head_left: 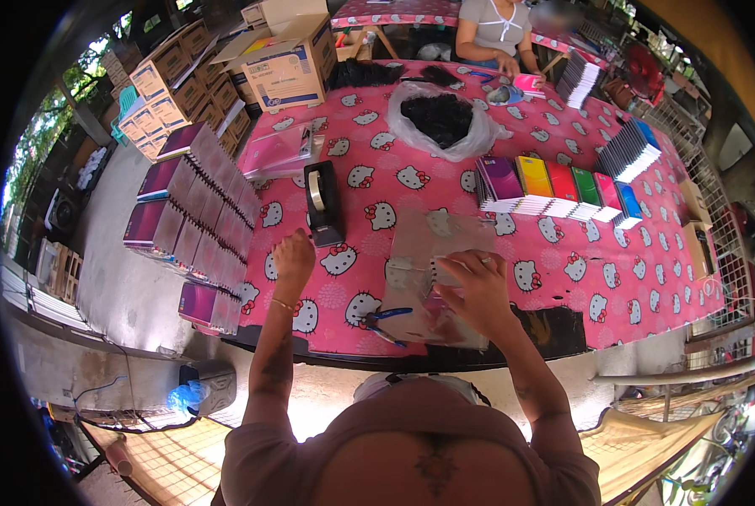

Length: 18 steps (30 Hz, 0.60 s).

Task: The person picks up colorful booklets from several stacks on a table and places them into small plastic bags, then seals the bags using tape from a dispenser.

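My left hand is closed, fingers curled, beside the near end of a black tape dispenser with a roll of tape. What its fingertips hold, if anything, is too small to make out. My right hand bends over a spiral notebook with its fingers and thumb around it; most of the notebook is hidden under the hand. Clear plastic sheets lie beneath it on the table. Left of the plastic's near edge are blue-handled pliers.
Stacked purple spiral notebooks stand at the left. Colourful notebooks line the right, beside a plastic bag of black coils. An open carton sits at the far left. Across the pink table, another person handles a pink item.
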Motion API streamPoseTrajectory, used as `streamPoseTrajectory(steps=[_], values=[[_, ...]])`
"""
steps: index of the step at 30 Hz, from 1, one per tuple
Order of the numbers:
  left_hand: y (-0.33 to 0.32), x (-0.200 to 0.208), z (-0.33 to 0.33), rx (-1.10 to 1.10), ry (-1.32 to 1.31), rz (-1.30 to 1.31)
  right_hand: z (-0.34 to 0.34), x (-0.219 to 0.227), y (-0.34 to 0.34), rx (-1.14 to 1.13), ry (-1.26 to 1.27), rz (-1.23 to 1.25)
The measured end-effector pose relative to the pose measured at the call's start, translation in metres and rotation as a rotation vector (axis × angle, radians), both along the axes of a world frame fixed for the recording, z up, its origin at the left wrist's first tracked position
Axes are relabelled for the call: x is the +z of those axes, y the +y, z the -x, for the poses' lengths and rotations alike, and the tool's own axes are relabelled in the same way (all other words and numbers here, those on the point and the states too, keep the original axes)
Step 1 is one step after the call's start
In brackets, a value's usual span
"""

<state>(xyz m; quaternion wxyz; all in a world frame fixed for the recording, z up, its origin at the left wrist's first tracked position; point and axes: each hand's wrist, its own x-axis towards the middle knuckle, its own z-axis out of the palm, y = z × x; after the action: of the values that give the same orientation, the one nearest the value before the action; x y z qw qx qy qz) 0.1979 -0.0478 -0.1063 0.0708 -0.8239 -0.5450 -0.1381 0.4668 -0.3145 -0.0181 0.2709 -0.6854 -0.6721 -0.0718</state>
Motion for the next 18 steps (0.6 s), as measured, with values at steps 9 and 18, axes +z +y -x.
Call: streamPoseTrajectory(steps=[9,18], values=[[-0.075,0.039,-0.108,-1.095,-0.861,1.019,0.011,0.002,0.013,-0.003,-0.026,0.118],[-0.063,0.074,-0.121,-1.211,-0.699,0.74,-0.035,0.014,-0.015,-0.111,0.266,-0.063]])
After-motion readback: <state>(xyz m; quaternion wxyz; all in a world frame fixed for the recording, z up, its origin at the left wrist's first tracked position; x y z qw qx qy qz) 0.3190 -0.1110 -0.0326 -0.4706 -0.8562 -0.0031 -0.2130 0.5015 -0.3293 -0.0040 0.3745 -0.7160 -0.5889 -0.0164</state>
